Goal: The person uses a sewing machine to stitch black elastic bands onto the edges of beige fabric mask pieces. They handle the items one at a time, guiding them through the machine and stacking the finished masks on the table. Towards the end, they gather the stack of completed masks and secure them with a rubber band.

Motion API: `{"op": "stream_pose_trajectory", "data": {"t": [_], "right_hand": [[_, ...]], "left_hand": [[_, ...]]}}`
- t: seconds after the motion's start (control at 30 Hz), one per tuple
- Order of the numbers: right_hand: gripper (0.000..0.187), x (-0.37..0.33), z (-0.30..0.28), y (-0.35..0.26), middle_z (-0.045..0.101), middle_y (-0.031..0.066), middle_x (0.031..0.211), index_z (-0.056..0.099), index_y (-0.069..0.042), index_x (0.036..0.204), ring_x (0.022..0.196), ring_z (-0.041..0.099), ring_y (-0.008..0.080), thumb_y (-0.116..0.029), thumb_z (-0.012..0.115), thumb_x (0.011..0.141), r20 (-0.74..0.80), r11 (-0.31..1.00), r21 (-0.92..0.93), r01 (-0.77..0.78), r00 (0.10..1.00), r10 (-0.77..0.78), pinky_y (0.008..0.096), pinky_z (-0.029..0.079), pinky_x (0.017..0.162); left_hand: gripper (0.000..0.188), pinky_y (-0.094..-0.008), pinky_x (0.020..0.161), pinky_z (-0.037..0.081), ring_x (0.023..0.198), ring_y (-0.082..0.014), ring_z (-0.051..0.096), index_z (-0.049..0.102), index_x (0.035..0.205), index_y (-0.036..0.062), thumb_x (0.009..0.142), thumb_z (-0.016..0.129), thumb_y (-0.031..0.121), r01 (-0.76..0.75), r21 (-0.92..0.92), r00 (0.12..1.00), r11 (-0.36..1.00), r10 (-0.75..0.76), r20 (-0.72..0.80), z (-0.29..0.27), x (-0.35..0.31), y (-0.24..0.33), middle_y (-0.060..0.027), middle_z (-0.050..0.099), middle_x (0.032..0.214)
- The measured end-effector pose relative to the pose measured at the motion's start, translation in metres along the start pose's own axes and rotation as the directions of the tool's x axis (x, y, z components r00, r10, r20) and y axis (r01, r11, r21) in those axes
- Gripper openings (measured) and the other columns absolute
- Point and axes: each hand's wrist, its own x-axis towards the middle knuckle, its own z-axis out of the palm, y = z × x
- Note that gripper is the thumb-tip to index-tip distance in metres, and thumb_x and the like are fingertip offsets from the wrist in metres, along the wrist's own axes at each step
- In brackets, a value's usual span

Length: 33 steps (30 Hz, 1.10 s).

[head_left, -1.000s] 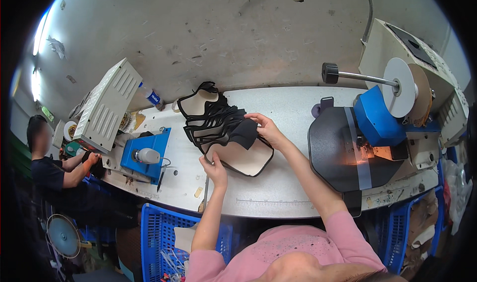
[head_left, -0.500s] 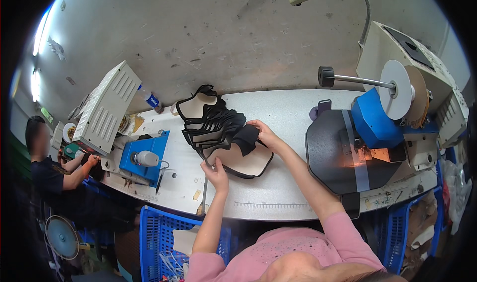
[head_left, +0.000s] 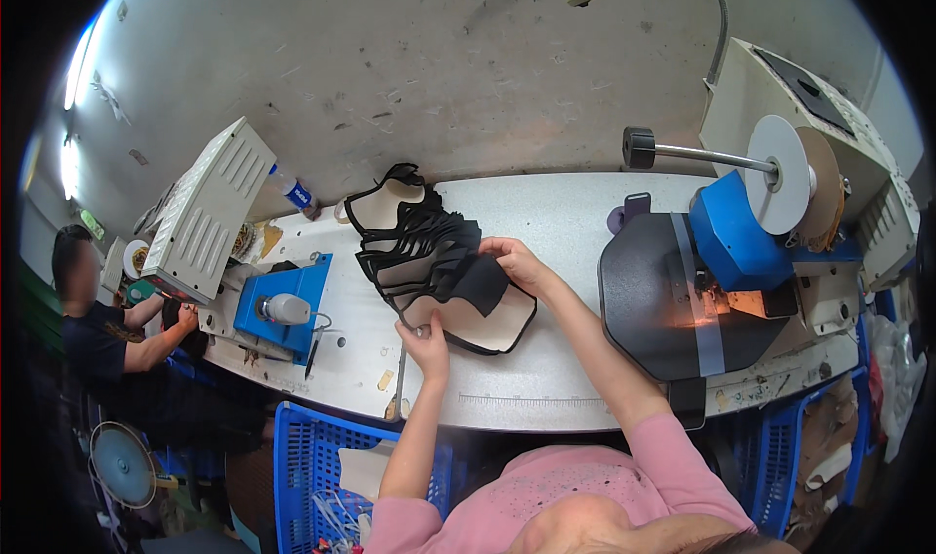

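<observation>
A fanned pile of cream pieces with black edges and black flaps (head_left: 414,252), resembling flat shoe uppers, lies on the white worktable (head_left: 565,359). The nearest shoe-upper piece (head_left: 468,328) shows its cream face, with a black flap folded across it. My left hand (head_left: 426,347) pinches that piece's near-left edge, thumb on top and fingers curled. On the right side of the pile, my right hand (head_left: 517,263) grips the black flap by its edge; some of its fingertips are hidden behind the material.
To the right stands a machine with a black plate (head_left: 682,310), a blue cover (head_left: 736,237) and a reel (head_left: 778,174). Another machine (head_left: 283,305) is at left, near a bottle (head_left: 297,195). Below the table sits a blue basket (head_left: 292,456). A co-worker (head_left: 107,330) works far left.
The black flap under my right hand has come down and spread over more of the near piece's cream face. My left thumb has moved slightly right along the edge.
</observation>
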Motion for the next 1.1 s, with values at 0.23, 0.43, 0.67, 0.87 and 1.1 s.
{"op": "stream_pose_trajectory", "data": {"t": [0.23,0.43,0.67,0.87,1.1], "right_hand": [[0.021,0.004,-0.010,0.000,0.061,0.0052,0.090,0.062,-0.001,0.093,0.082,0.056,0.0127,-0.010,0.051,0.076,-0.056,0.989,0.140,-0.044,0.997,0.052,0.0239,0.043,0.072],[0.019,0.010,-0.004,-0.013,0.063,0.0020,0.086,0.067,-0.005,0.088,0.077,0.055,0.0111,-0.017,0.055,0.079,-0.173,0.931,-0.349,-0.109,0.984,0.051,0.0225,0.041,0.068],[0.016,0.014,0.001,-0.014,0.064,0.0043,0.082,0.067,-0.003,0.087,0.069,0.054,0.0104,-0.010,0.058,0.076,-0.159,0.948,-0.301,-0.108,0.985,0.062,0.0232,0.042,0.063],[0.029,0.012,0.009,-0.019,0.065,0.0099,0.093,0.061,0.000,0.102,0.078,0.060,0.0129,-0.001,0.054,0.074,-0.060,0.990,0.133,-0.051,0.996,0.060,0.0234,0.045,0.065],[0.058,-0.001,-0.011,-0.005,0.055,0.0168,0.117,0.041,0.003,0.127,0.110,0.053,0.0244,0.009,0.050,0.070,0.102,0.888,0.457,-0.050,0.995,0.003,0.0311,0.041,0.096]], "left_hand": [[0.036,-0.0352,0.083,0.050,0.096,-0.0233,0.054,0.038,0.105,-0.0072,0.082,0.063,0.005,0.033,0.002,0.999,0.999,-0.033,0.029,0.001,-0.003,0.004,-0.0184,0.050,0.105],[0.050,-0.0338,0.085,0.048,0.101,-0.0221,0.052,0.034,0.117,-0.0064,0.080,0.066,0.005,0.077,0.101,0.993,0.992,-0.085,0.083,-0.003,-0.003,-0.005,-0.0174,0.048,0.112],[0.069,-0.0357,0.083,0.047,0.101,-0.0262,0.051,0.034,0.120,-0.0077,0.070,0.077,0.012,0.006,0.258,1.000,0.966,-0.007,0.001,0.007,-0.005,-0.010,-0.0192,0.047,0.113],[0.048,-0.0295,0.074,0.048,0.088,-0.0179,0.054,0.046,0.106,-0.0043,0.071,0.076,0.010,-0.001,0.253,1.000,0.968,0.006,-0.022,0.003,0.002,-0.017,-0.0117,0.056,0.100],[0.027,-0.0263,0.060,0.044,0.065,-0.0119,0.050,0.051,0.076,0.0010,0.074,0.074,0.014,-0.097,0.304,0.990,0.948,0.123,-0.067,0.007,0.017,0.004,-0.0018,0.054,0.071]]}}
